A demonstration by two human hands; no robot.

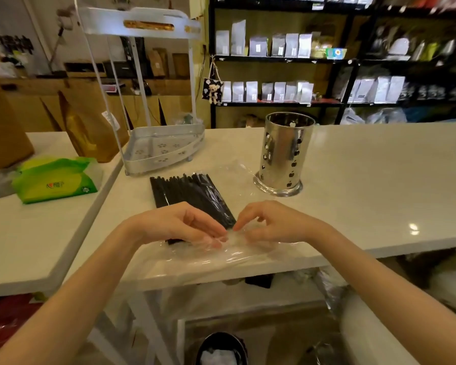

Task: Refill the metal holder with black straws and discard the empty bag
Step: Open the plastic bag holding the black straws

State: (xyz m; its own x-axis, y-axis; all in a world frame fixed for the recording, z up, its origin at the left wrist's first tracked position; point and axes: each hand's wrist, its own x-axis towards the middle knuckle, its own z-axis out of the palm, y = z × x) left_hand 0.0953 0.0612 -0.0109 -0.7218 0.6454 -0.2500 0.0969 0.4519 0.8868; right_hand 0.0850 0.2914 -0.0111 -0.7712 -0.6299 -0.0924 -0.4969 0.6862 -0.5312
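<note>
White counter [353, 167] bears bagged black straws [190, 196] beneath both pinching hands [229, 225]

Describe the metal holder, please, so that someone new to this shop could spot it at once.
Start at the white counter in front of the black shelving. The metal holder stands upright on it, beyond and to the right of the bag of black straws. It is the only shiny steel cylinder there, open-topped, punched with small cut-outs, on a flared base.

We read almost nothing: the green tissue pack [55, 180] carries a small red logo, too blurred to spell, and the shelf pouches [279, 46] bear labels we cannot make out.
</note>
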